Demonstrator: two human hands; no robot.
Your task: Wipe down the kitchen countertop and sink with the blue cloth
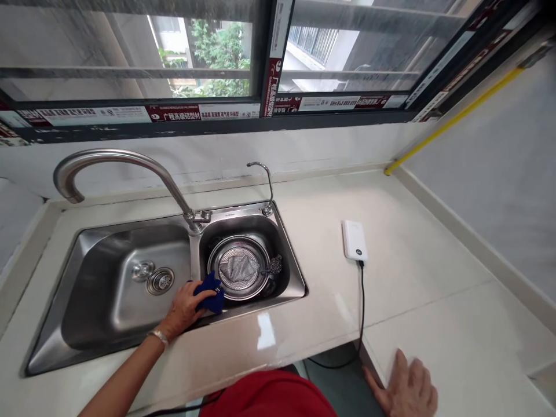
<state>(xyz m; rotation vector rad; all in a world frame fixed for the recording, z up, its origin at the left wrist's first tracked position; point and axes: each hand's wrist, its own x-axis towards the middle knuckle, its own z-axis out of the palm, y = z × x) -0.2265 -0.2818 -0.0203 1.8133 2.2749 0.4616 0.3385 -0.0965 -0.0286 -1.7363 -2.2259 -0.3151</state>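
My left hand (185, 307) grips a dark blue cloth (211, 293) at the front edge of the double steel sink (130, 229), by the divider between the basins. Just beyond the cloth, a round perforated metal strainer (226, 243) sits in the right basin, with a crumpled grey piece (238, 267) lying in it. A dark speckled bundle (274, 265) rests at the strainer's right side. My right hand (408, 388) lies on the counter at the lower right, fingers stretched out, holding nothing.
A large curved faucet (130, 157) arches over the left basin. A thin spout (268, 179) stands behind the right basin. On the counter (313, 231) lies a white power bank (354, 240) with a black cable (362, 307) running over the front edge. A yellow pipe (452, 121) runs along the right wall.
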